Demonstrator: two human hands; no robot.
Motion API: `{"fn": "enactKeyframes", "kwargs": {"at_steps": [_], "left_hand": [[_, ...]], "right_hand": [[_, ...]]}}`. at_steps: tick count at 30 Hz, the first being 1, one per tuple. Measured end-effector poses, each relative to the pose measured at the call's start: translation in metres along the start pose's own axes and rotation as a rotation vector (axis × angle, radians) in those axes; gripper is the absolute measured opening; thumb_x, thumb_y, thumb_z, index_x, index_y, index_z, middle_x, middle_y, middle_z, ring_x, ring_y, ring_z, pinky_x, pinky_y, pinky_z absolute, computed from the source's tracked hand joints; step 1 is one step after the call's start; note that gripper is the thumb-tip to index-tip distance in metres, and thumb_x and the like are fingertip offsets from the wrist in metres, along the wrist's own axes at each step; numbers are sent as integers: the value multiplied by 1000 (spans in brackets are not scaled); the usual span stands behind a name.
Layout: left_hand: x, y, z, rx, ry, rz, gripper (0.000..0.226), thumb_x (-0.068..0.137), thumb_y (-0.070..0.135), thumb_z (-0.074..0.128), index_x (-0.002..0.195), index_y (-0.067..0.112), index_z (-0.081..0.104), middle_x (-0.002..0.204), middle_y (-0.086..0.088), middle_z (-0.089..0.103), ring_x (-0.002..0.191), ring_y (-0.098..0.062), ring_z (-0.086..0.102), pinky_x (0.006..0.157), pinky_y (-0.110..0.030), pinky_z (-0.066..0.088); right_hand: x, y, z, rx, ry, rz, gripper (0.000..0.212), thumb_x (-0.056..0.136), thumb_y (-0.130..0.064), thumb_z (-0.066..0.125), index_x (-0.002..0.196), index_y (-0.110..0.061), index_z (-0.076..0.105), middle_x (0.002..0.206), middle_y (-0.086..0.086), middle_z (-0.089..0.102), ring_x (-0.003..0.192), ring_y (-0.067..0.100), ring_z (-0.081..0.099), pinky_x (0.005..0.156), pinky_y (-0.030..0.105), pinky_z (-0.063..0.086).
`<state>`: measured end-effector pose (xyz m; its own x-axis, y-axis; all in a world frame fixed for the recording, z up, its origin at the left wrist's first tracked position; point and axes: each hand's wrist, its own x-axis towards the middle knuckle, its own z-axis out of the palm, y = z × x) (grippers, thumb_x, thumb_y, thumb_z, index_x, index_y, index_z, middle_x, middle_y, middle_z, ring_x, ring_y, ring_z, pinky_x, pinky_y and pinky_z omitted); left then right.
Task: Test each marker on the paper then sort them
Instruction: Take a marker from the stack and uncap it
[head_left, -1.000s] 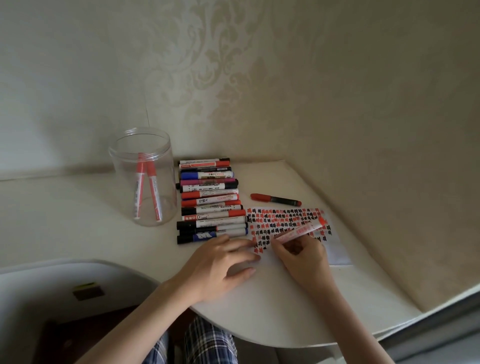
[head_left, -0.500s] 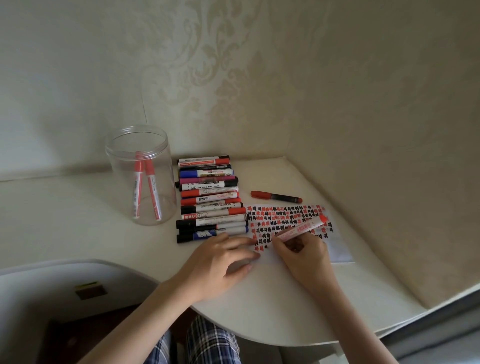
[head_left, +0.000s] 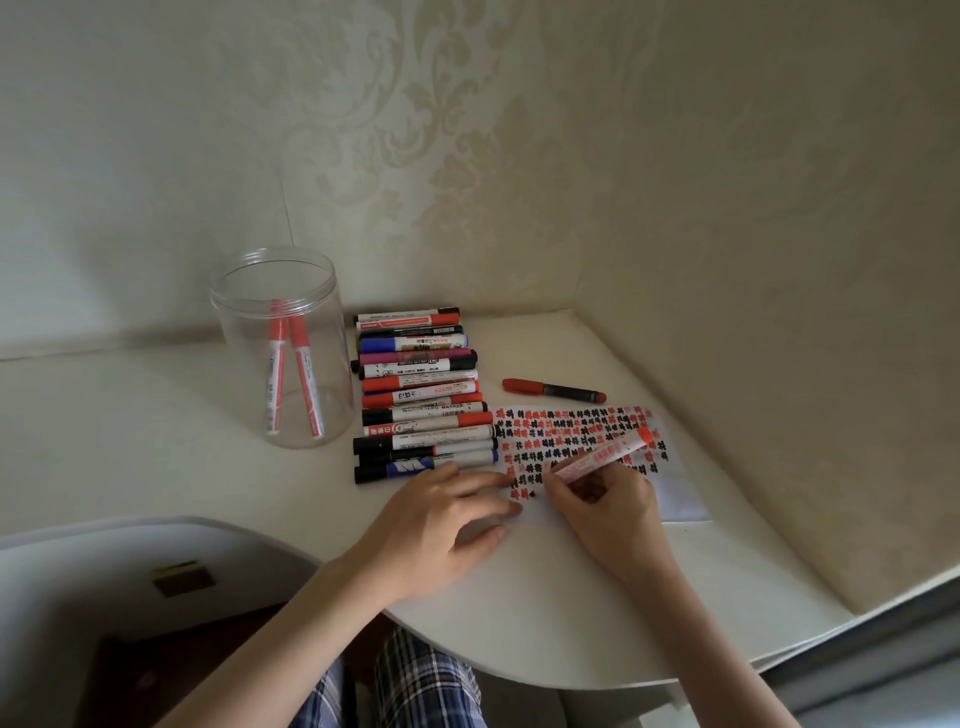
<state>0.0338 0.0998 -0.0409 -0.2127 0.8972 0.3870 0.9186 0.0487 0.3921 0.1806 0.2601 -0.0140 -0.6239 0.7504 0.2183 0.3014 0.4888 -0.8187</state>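
A white paper (head_left: 680, 499) covered in red and black test marks lies on the white table (head_left: 571, 613). My right hand (head_left: 610, 512) grips a red-and-white marker (head_left: 602, 457), its tip down on the paper's near left part. My left hand (head_left: 447, 525) rests flat beside it, fingers pressing the paper's left edge. A row of several markers (head_left: 421, 400) lies side by side left of the paper. One red-capped black marker (head_left: 553, 389) lies alone behind the paper.
A clear plastic jar (head_left: 283, 348) stands left of the marker row with two red markers (head_left: 291, 374) leaning inside. Wallpapered walls close the table's back and right sides. A white chair edge (head_left: 130, 551) curves at the lower left.
My right hand has made small writing motions with the marker at the same spot on the paper. The left hand stays in place. The view shifted slightly.
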Motion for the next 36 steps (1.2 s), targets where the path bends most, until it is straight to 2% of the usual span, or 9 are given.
{"fn": "enactKeyframes", "kwargs": {"at_steps": [5,10,15,17,19,20,23,26,36], "left_hand": [[1,3,-3,2,6,10,33,96,49,47,118,36,68,135,18,57,121,-6,54,97,-32,49],[0,6,-5,12,5,24,31,96,48,49,117,37,68,135,19,57,120,-6,54,97,-30,49],[-2,11,-16,-130,-95,-68,36,98,37,46,133,28,50,131,15,57,112,2,54,98,-25,46],[-3,14,-26,-339,-139,-183,28,103,24,40,130,26,41,118,12,58,81,-5,59,79,-33,51],[-4,12,-31,-394,-130,-246,22,105,18,34,126,24,38,111,13,56,65,-6,53,70,-34,47],[-5,12,-33,-413,-118,-268,22,105,17,34,125,24,38,114,14,56,67,-8,54,71,-37,48],[-9,15,-35,-461,-56,-296,30,103,20,42,131,28,35,119,11,60,91,-36,62,87,-52,50],[-11,20,-39,-578,36,-336,38,98,11,53,131,21,38,114,2,63,89,-15,67,89,-36,54],[-11,23,-44,-651,201,-365,13,91,7,66,103,8,62,91,0,70,84,-9,70,80,-20,53]], "right_hand": [[0,-1,1,17,35,-7,8,81,-24,78,76,-24,71,74,-18,70,71,-8,64,60,6,46],[-3,-3,-1,18,7,20,16,80,-21,78,70,-28,67,72,-14,70,70,-3,66,61,15,53],[1,-8,-6,153,9,133,12,84,-22,75,76,-28,69,77,-14,72,73,-1,68,70,21,55],[1,-13,-8,286,-11,148,8,85,-15,74,86,-22,70,86,-10,73,78,0,70,70,20,58],[-1,-18,-10,394,-7,157,7,86,-11,72,92,-15,71,84,-4,73,71,4,70,62,18,55],[-2,-21,-11,434,-16,162,4,88,-13,71,92,-14,71,79,-2,71,64,8,66,56,18,51],[-10,-33,-9,570,-114,173,15,94,-20,62,85,-9,67,67,7,58,57,16,49,48,24,39],[-17,-46,-4,677,-175,176,17,97,-16,56,84,-6,62,68,9,55,58,15,45,48,23,33],[-28,-61,8,675,-208,173,23,91,-24,65,77,-6,65,66,11,54,59,17,44,48,23,34]]}}
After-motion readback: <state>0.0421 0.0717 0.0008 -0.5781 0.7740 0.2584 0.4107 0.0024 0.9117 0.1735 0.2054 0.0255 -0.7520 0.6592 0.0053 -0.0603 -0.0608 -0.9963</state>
